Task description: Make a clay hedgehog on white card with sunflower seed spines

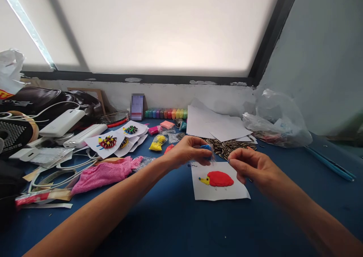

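Note:
My left hand (pixel 195 151) is closed on a lump of blue modelling clay (pixel 206 148) in a clear plastic wrapper. To its right, my right hand (pixel 249 164) is in a pinch, with a tiny dark-blue bit just visible at the fingertips, too small to name for sure. Below both hands lies a sheet of white paper (pixel 204 193) bearing a clay hedgehog (pixel 221 178) with a red body, yellow face and blue nose tip. Short drawn legs show under the body. Behind the hands, a heap of striped sunflower seeds (pixel 224 147) is partly covered.
Beyond the seeds lies a stack of white paper (pixel 215 124), left of a clear plastic bag (pixel 280 124). Yellow clay (pixel 158 142) and other packets sit left of my hands. Finished hedgehog pictures (pixel 107 142), a pink cloth (pixel 103 175), cables and power banks (pixel 62 122) crowd the left.

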### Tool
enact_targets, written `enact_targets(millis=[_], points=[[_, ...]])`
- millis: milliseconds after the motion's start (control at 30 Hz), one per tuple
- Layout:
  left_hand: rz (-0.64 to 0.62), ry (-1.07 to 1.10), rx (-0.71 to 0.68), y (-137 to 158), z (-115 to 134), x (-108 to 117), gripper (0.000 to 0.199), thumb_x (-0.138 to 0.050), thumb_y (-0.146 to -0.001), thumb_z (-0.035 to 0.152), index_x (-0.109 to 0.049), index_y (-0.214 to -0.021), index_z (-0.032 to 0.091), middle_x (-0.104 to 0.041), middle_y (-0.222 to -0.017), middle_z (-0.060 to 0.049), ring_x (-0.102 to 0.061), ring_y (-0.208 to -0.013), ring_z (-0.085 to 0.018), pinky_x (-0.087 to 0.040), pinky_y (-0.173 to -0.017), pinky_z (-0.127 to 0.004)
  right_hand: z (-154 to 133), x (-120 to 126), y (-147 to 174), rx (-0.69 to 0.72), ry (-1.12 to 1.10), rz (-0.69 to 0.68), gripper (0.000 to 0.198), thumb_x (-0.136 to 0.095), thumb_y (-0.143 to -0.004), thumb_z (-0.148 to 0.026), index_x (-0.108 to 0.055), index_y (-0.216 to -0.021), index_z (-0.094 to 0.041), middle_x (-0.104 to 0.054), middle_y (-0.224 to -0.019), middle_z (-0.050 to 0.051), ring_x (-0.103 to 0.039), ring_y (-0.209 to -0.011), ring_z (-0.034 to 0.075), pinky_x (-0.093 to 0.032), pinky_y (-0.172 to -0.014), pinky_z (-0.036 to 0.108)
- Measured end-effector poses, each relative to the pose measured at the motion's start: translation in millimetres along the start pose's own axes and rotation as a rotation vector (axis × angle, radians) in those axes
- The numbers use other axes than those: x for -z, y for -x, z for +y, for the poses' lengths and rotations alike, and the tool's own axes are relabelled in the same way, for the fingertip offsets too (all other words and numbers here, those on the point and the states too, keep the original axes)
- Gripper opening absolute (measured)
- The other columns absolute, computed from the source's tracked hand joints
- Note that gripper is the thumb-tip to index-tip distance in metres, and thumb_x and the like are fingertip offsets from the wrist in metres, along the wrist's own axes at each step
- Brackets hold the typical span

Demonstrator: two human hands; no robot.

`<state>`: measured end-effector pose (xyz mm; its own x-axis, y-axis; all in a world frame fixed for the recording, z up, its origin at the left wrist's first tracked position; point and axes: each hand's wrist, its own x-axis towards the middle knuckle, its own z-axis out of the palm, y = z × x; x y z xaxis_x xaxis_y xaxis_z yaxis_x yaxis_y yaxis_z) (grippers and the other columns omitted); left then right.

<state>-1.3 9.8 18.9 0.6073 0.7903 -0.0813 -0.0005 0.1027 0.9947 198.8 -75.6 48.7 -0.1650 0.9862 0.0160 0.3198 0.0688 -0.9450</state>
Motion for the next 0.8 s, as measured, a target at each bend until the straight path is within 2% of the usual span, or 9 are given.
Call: enact_targets(millis=[133, 200, 267, 333, 400, 467, 500, 633, 800], points=[[0.16, -0.39, -0.089, -8.8, -11.0, 25.4, 0.021, -0.064, -0.083, 0.03, -0.068, -0.091, 0.011, -0.068, -0.077, -0.006, -0.064, -0.065, -0.015, -0.049, -0.061, -0.026, 0.9, 4.5, -1.5, -0.042, -0.158, 0.005, 0.033, -0.074, -0.073, -0.052, -0.068, -0.081, -0.021, -0.052, -0.064, -0.003, -0.047, -0.054, 0.009, -0.044, -0.052, 0.024], [0.299, -0.69, -0.165, -9.8, -12.9, 31.1, 0.014, -0.066, -0.08, 0.023, -0.07, -0.088, 0.013, -0.067, -0.082, -0.007, -0.064, -0.076, -0.019, -0.05, -0.07, -0.03, 2.9, 3.3, -2.3, -0.067, -0.181, 0.017, 0.036, -0.076, -0.07, -0.054, -0.07, -0.083, -0.02, -0.054, -0.067, -0.002, -0.048, -0.055, 0.009, -0.045, -0.054, 0.025], [0.461, -0.939, -0.319, -7.1, -9.2, 27.2, 0.019, -0.069, -0.074, 0.015, -0.071, -0.093, 0.017, -0.066, -0.097, -0.008, -0.061, -0.095, -0.024, -0.048, -0.085, -0.037, 4.2, 1.5, -2.6, -0.088, -0.187, 0.052, 0.04, -0.077, -0.067, -0.055, -0.071, -0.085, -0.02, -0.056, -0.07, -0.001, -0.049, -0.056, 0.009, -0.045, -0.055, 0.026], [0.53, -1.006, -0.474, -1.2, -1.2, 14.0, 0.021, -0.064, -0.078, 0.012, -0.071, -0.098, 0.018, -0.066, -0.104, -0.008, -0.057, -0.103, -0.026, -0.044, -0.092, -0.043, 4.6, -0.6, -2.5, -0.1, -0.191, 0.108, 0.042, -0.08, -0.063, -0.056, -0.072, -0.083, -0.02, -0.057, -0.07, -0.001, -0.049, -0.055, 0.009, -0.044, -0.054, 0.026], [0.397, -0.837, -0.489, 5.9, 7.0, -4.0, 0.012, -0.06, -0.085, 0.016, -0.071, -0.087, 0.015, -0.067, -0.088, -0.007, -0.059, -0.089, -0.02, -0.047, -0.084, -0.037, 4.2, -3.8, -2.0, -0.096, -0.194, 0.166, 0.042, -0.081, -0.061, -0.056, -0.072, -0.081, -0.02, -0.057, -0.072, 0.0, -0.048, -0.055, 0.009, -0.043, -0.055, 0.026], [0.122, -0.531, -0.358, 12.1, 11.5, -20.9, 0.017, -0.065, -0.084, 0.027, -0.07, -0.093, 0.014, -0.067, -0.078, -0.004, -0.059, -0.072, -0.015, -0.049, -0.067, -0.028, 3.5, -8.3, -1.3, -0.093, -0.194, 0.176, 0.042, -0.081, -0.06, -0.057, -0.071, -0.078, -0.02, -0.057, -0.073, 0.0, -0.046, -0.056, 0.009, -0.042, -0.056, 0.026], [0.051, -0.401, -0.316, 14.3, 11.9, -27.4, 0.026, -0.07, -0.08, 0.03, -0.069, -0.1, 0.013, -0.067, -0.079, -0.004, -0.059, -0.07, -0.014, -0.047, -0.061, -0.025, 3.2, -10.8, -0.9, -0.097, -0.195, 0.157, 0.041, -0.08, -0.061, -0.057, -0.071, -0.076, -0.02, -0.057, -0.072, -0.001, -0.045, -0.056, 0.009, -0.042, -0.057, 0.026], [-0.042, -0.222, -0.307, 16.8, 6.5, -35.8, 0.027, -0.073, -0.077, 0.027, -0.07, -0.099, 0.012, -0.065, -0.072, -0.001, -0.057, -0.063, -0.009, -0.044, -0.055, -0.019, 3.0, -18.3, 0.3, -0.12, -0.208, 0.059, 0.038, -0.079, -0.064, -0.056, -0.072, -0.075, -0.02, -0.057, -0.07, -0.001, -0.041, -0.058, 0.009, -0.039, -0.057, 0.024], [-0.088, -0.129, -0.27, 13.4, 4.3, -26.4, 0.018, -0.071, -0.079, 0.02, -0.073, -0.095, 0.012, -0.068, -0.07, -0.003, -0.062, -0.062, -0.009, -0.052, -0.06, -0.021, 5.1, -15.7, 0.0, -0.182, -0.272, 0.001, 0.036, -0.082, -0.062, -0.052, -0.077, -0.083, -0.022, -0.052, -0.064, -0.003, -0.038, -0.055, 0.008, -0.039, -0.054, 0.024]])
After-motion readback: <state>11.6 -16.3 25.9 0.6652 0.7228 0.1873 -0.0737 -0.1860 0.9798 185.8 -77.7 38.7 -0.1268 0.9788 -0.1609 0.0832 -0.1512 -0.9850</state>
